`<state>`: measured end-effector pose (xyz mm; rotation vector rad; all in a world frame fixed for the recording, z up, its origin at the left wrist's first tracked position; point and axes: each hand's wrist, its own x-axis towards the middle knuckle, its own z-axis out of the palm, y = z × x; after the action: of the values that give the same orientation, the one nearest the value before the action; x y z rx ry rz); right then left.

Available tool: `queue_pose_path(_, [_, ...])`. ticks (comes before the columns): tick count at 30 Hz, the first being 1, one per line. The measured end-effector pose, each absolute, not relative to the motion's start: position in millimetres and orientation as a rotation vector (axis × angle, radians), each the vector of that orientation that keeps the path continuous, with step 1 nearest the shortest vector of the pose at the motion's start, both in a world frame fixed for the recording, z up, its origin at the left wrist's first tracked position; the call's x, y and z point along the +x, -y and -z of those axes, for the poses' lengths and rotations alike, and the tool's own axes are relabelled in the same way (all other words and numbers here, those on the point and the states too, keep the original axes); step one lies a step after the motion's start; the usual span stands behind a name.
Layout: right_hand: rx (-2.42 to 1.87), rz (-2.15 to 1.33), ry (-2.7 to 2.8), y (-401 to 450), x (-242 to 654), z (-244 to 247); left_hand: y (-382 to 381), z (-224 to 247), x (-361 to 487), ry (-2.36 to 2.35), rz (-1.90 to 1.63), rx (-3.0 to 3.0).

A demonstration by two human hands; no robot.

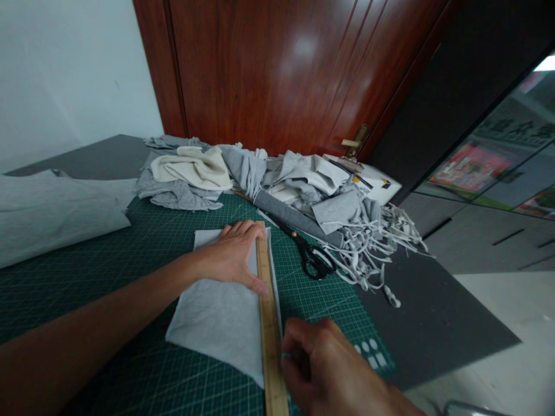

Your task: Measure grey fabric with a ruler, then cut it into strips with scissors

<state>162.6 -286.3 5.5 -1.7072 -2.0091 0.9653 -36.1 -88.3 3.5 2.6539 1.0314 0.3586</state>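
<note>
A piece of grey fabric [221,318] lies flat on the green cutting mat [160,375]. Along its right side rests a wooden ruler [269,329], with a narrow strip of cloth showing beyond the ruler's edge. My left hand [234,254] is spread over the upper part of the fabric, its thumb and fingertips pressing on the ruler. Just right of the ruler's lower half, my right hand [325,358] is closed, fingers curled close to the fabric's edge; whatever sits in them is hidden. Black-handled scissors [314,257] lie on the mat to the right of the fabric.
Behind the mat are heaped grey and cream cloths [191,167], a dark grey fabric roll [295,218] and tangled pale strips [368,248]. A larger grey cloth [60,214] lies at the left. The grey tabletop [442,312] ends at the right; a wooden door [277,75] stands behind.
</note>
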Motion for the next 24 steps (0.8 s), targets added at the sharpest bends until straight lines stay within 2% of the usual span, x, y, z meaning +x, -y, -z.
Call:
queue_pose_path(6, [-1.589,-1.013,2.167,294,171,-10,87,0,-37,-1.022,-0.379,2.661])
queue_pose_path(10, [-1.485,-0.937,2.045,278,174,-22,88,-2,-36,-1.028,-0.387,2.667])
queue_pose_path(17, [-1.016,-0.997,1.927,224,160,-12,92,-4,-34,-1.070,-0.370,2.656])
queue_pose_path(24, [-1.269,-1.374,1.461,199,170,14,90,-1,-35,-1.042,-0.392,2.646])
